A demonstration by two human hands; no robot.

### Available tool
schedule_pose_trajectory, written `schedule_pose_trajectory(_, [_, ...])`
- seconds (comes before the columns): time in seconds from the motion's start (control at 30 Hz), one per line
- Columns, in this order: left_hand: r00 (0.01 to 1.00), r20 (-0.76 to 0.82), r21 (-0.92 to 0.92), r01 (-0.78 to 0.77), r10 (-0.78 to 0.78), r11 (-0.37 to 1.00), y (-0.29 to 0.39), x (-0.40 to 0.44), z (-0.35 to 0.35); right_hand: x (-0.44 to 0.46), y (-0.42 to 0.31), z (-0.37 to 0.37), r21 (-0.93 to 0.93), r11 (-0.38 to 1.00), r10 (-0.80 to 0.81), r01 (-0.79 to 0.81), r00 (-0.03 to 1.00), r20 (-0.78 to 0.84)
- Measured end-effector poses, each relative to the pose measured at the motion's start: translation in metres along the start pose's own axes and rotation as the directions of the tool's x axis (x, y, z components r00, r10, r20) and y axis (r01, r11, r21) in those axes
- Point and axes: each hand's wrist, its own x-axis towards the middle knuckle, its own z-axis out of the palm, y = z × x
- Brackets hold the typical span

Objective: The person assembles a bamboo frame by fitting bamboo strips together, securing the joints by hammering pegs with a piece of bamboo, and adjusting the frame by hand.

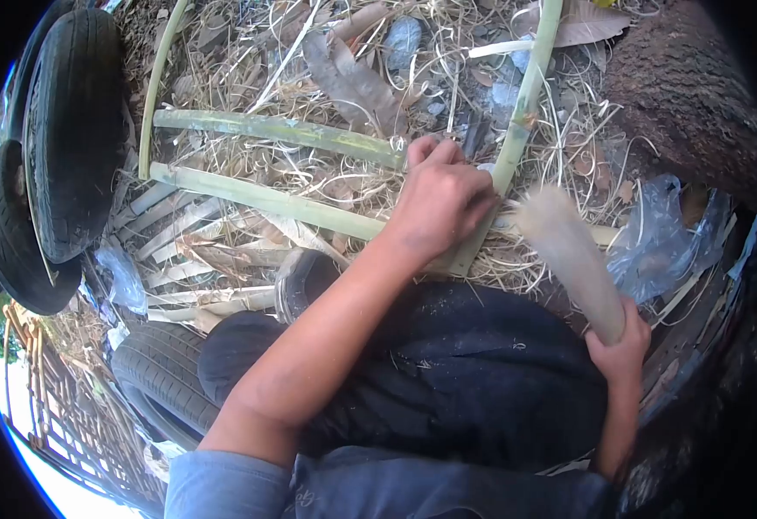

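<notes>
My left hand is closed at the right end of a bamboo crosspiece, where it meets a long upright bamboo strip. The fingertips are partly hidden behind the knuckles. A second crosspiece runs below the first, its right end passing behind my left wrist. At the far left both crosspieces meet a thinner curved bamboo strip. My right hand is wrapped round the lower end of a thick wooden club. The club's blurred top end tilts up and left, close to the long strip.
Shavings and dry leaves cover the ground. Old tyres stand at the left, with another tyre by my leg. A rough log and a clear plastic bag lie at the right. Bamboo lattice stands lower left.
</notes>
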Motion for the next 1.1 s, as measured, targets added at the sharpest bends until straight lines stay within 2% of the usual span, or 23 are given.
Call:
schedule_pose_trajectory(0.03, [1.000,-0.004,0.002,-0.004,0.004,1.000,0.000,0.000,0.000,-0.001,0.002,0.001,0.145,0.986,-0.067,0.086,0.989,-0.134])
schedule_pose_trajectory(0.07, [1.000,0.003,0.001,-0.004,0.004,1.000,0.001,-0.004,0.000,-0.001,0.000,0.001,0.149,0.985,-0.069,0.086,0.991,-0.119])
schedule_pose_trajectory(0.13, [1.000,0.007,-0.019,-0.020,0.020,1.000,0.001,-0.004,-0.001,0.006,-0.011,-0.003,-0.065,0.993,0.109,-0.101,0.986,0.126])
schedule_pose_trajectory(0.2, [1.000,0.003,-0.017,0.005,-0.004,1.000,0.001,-0.004,0.000,0.005,-0.004,-0.001,-0.114,0.988,0.117,-0.103,0.985,0.126])
schedule_pose_trajectory(0.27, [1.000,0.009,-0.014,0.020,-0.020,1.000,0.001,-0.006,-0.001,-0.001,0.001,0.002,0.138,0.990,-0.015,0.026,0.997,-0.078])
schedule_pose_trajectory(0.3, [1.000,0.009,-0.012,0.018,-0.018,1.000,0.001,-0.007,-0.001,-0.002,-0.002,0.002,0.142,0.990,-0.011,0.020,0.998,-0.066])
schedule_pose_trajectory(0.37, [1.000,0.009,-0.021,0.003,-0.003,1.000,0.000,-0.005,-0.001,0.004,-0.007,-0.001,-0.120,0.987,0.125,-0.106,0.979,0.160])
schedule_pose_trajectory(0.4, [1.000,0.004,-0.024,-0.004,0.004,1.000,0.001,-0.003,0.000,0.002,-0.002,-0.001,-0.125,0.986,0.126,-0.108,0.980,0.152])
schedule_pose_trajectory(0.47, [1.000,0.012,-0.013,0.005,-0.005,1.000,0.002,-0.004,-0.002,-0.003,0.009,0.003,0.105,0.994,-0.009,0.015,0.998,-0.061])
schedule_pose_trajectory(0.5, [1.000,0.027,0.007,-0.003,0.002,1.000,0.003,-0.003,-0.004,-0.003,0.006,0.004,0.110,0.994,-0.007,0.012,0.999,-0.049])
schedule_pose_trajectory(0.57, [1.000,0.031,-0.002,0.004,-0.004,1.000,0.002,-0.004,-0.003,0.001,-0.002,0.001,-0.152,0.987,0.080,-0.054,0.982,0.169])
schedule_pose_trajectory(0.6, [1.000,0.024,-0.014,0.012,-0.012,1.000,0.002,-0.003,-0.002,-0.001,-0.001,0.001,-0.157,0.986,0.086,-0.060,0.983,0.161])
schedule_pose_trajectory(0.67, [1.000,0.020,0.003,-0.001,0.000,1.000,0.001,-0.003,-0.003,-0.001,0.005,0.003,0.045,0.999,-0.002,0.001,1.000,0.022])
schedule_pose_trajectory(0.77, [0.998,0.060,-0.022,0.012,-0.011,1.000,0.004,-0.001,-0.008,0.000,-0.001,0.004,0.005,0.999,0.054,-0.054,0.998,0.046])
schedule_pose_trajectory(0.83, [0.988,0.151,-0.004,0.021,-0.020,1.000,0.006,0.000,-0.012,0.000,0.000,0.004,0.017,0.999,0.042,-0.043,0.999,0.025])
schedule_pose_trajectory(0.9, [0.994,0.111,0.003,0.020,-0.020,1.000,0.005,0.000,-0.009,0.001,0.000,0.004,0.035,0.999,0.023,-0.023,1.000,0.011])
schedule_pose_trajectory(0.97, [0.997,0.078,0.014,0.020,-0.021,1.000,0.006,0.001,-0.010,0.002,-0.002,0.005,0.176,0.983,0.046,-0.044,0.999,-0.007])
schedule_pose_trajectory(1.03, [0.997,0.045,0.214,-0.068,0.060,0.974,0.009,0.002,-0.014,0.005,-0.004,0.004,0.129,0.989,0.069,-0.074,0.997,0.044])
schedule_pose_trajectory(1.1, [0.997,0.046,0.202,-0.062,0.054,0.977,0.005,-0.001,-0.010,0.007,-0.004,0.004,0.078,0.992,0.090,-0.097,0.992,0.091])
